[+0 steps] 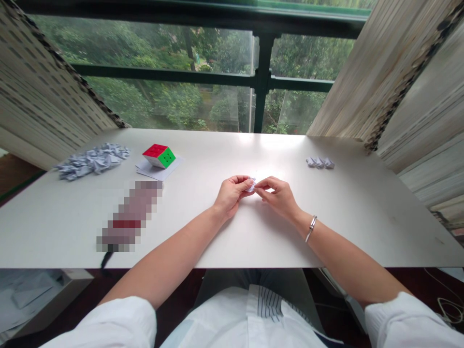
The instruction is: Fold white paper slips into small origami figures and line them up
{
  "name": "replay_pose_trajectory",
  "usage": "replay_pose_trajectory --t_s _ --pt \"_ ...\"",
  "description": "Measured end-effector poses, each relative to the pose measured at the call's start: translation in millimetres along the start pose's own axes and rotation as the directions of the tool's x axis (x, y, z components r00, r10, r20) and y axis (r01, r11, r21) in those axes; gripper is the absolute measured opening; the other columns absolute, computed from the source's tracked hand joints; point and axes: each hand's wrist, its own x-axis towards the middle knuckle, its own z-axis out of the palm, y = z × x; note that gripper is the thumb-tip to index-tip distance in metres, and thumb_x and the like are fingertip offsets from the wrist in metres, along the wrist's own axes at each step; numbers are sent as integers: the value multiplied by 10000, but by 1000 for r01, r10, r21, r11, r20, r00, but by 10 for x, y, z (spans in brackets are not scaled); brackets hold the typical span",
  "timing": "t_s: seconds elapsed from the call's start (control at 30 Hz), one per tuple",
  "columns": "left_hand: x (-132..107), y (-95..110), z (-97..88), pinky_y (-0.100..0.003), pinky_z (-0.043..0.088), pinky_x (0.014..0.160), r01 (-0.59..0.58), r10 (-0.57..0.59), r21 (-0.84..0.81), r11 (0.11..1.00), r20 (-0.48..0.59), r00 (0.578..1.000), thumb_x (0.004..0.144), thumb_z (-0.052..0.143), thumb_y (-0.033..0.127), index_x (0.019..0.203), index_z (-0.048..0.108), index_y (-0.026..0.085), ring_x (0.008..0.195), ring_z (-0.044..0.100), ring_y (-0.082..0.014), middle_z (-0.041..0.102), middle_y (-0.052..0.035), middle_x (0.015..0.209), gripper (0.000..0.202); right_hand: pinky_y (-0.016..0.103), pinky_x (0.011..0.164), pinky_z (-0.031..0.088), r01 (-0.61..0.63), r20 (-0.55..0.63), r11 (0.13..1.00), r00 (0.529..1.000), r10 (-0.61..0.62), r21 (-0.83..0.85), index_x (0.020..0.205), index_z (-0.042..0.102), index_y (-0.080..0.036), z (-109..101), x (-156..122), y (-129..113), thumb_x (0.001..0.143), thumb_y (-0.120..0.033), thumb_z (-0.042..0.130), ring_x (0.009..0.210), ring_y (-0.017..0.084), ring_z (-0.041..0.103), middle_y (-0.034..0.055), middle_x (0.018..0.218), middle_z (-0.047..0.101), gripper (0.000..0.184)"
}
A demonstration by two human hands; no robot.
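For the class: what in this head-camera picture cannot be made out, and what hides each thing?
Head view:
small folded paper: its shape is mostly hidden by the fingers of the left hand and right hand
long object: pixelated, kind unknown
row of folded pieces: too small to make out their folds
cube: its far faces are hidden by its own body
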Motion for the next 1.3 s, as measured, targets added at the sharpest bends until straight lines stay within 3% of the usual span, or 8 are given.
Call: replay_pose_trajectory --t_s 0.27,0.67,0.97,1.3 --pt "-3 -8 6 -313 536 759 -28 28 -10 1000 59 998 616 872 240 855 677 119 718 651 -130 707 -42 803 332 268 611 565 -97 -23 993 995 99 68 801 689 -184 8 -2 -25 818 -342 668 724 155 648 39 810 688 161" --pt "-23 18 20 -325 540 792 -20 21 -5 1000 46 999 617 869 227 836 678 114 715 653 -130 691 -28 772 311 268 614 569 11 34 1000 999 -11 4 873 720 -209 -21 0 -40 834 -313 646 802 171 649 56 874 654 134" --pt "-32 17 36 -330 546 760 -41 40 40 998 42 998 595 882 249 847 674 119 703 649 -135 690 -29 768 351 280 617 550 -57 5 998 998 57 23 814 687 -198 -15 -3 -74 823 -335 653 740 164 635 47 832 667 142" --pt "-43 2 44 -340 545 788 -43 40 37 998 65 997 609 876 257 837 682 121 755 662 -153 699 -41 796 329 297 717 530 -25 -35 999 999 24 -46 792 685 -203 -21 -11 -111 845 -314 639 728 155 638 37 804 683 131"
